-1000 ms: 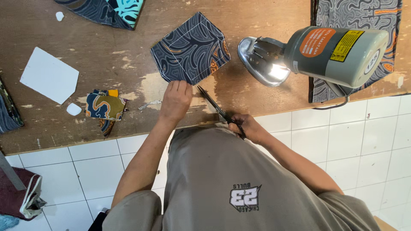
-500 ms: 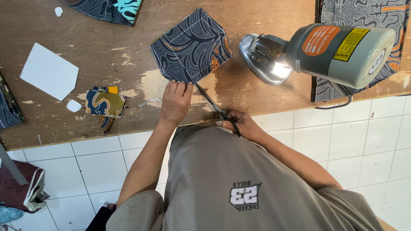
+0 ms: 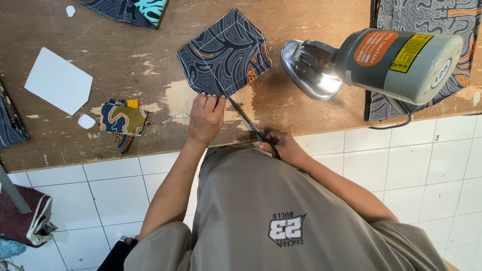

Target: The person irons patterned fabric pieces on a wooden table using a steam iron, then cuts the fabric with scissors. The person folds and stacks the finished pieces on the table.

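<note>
A dark patterned fabric piece point(image 3: 223, 52) with chalk lines lies on the worn wooden table point(image 3: 125, 65). My left hand point(image 3: 206, 118) presses on its near edge, fingers closed over the cloth. My right hand point(image 3: 281, 145) grips black scissors point(image 3: 248, 123) at the table's front edge. The blades point toward the fabric's near corner, right beside my left fingers.
A grey-green electric cutting machine point(image 3: 381, 62) with a shiny base stands to the right on more patterned cloth point(image 3: 427, 20). A white paper template point(image 3: 57, 80), a chalk bit point(image 3: 86, 121) and small fabric scraps point(image 3: 123, 120) lie to the left. A bag point(image 3: 30, 221) sits on the tiled floor.
The view has shifted slightly. My hands stay at the fabric's near edge, with the scissors still angled at its corner.
</note>
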